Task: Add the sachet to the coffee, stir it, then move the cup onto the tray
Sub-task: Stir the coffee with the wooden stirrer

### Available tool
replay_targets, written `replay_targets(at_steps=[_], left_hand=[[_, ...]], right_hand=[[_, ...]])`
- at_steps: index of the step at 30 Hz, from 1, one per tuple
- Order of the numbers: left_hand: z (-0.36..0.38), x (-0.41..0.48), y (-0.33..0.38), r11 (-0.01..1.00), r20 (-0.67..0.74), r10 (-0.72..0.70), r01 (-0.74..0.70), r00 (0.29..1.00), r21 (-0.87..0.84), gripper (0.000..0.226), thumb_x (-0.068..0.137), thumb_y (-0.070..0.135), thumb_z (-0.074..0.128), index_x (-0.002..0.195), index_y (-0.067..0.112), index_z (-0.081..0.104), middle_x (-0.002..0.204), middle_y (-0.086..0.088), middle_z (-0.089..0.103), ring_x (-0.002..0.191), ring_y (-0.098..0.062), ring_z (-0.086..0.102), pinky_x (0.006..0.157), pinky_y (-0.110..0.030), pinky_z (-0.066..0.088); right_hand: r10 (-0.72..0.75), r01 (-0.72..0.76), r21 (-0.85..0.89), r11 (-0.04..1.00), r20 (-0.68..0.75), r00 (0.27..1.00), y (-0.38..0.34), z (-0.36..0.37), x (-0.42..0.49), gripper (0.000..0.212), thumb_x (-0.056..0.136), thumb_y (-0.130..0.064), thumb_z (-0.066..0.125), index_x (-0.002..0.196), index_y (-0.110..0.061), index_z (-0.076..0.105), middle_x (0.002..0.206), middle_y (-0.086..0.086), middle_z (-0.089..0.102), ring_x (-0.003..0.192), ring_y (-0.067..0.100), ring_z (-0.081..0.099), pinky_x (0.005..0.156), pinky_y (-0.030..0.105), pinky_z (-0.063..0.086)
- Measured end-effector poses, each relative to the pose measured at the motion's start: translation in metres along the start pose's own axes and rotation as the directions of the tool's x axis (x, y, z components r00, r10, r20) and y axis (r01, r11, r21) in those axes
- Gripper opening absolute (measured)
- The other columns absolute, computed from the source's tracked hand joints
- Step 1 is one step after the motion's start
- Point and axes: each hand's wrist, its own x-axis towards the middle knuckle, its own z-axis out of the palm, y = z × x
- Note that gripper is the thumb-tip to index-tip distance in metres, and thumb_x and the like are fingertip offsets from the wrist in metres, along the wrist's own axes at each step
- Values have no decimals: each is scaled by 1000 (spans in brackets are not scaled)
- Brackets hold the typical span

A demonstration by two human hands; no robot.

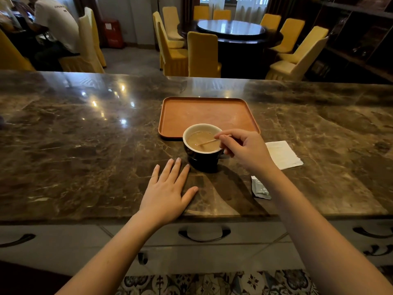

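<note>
Stirring: right hand [244, 149] is pinching a thin wooden stirrer [207, 142] in the milky coffee.
Cup: the dark white-lined ceramic cup [202, 145] is sitting on the marble counter [85, 145], just before the orange tray [204, 113].
Left hand [168, 188]: grip released, lying flat.
Sachet: the grey sachet [260, 188] is lying discarded; tray move remaining.

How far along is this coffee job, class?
Done: the sachet lies on the counter, apparently emptied. In hand: the right hand holds a stirrer in the cup; the left hand rests flat. Left: moving the cup onto the tray.
</note>
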Motion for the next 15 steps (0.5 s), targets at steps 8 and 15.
replay_targets(at_steps=[8, 15], left_hand=[[0, -2, 1, 1000, -21, 2, -2, 1000, -10, 68, 78, 69, -9, 136, 34, -12, 147, 6, -15, 133, -11, -21, 107, -37, -18], [2, -1, 0, 1000, -24, 3, -3, 1000, -8, 66, 80, 68, -7, 136, 34, -12, 147, 6, -15, 134, -11, -22, 106, -37, -19]], right_hand=[[-155, 144, -261, 955, -23, 988, 3, -13, -6, 17, 88, -13, 56, 98, -13, 70, 77, -3, 65, 60, 4, 59, 56, 12, 48], [-158, 135, -227, 964, -85, 984, 3, -1, 6, 17, 90, -10, 54, 98, -11, 69, 75, -2, 65, 61, 9, 60, 59, 16, 52]])
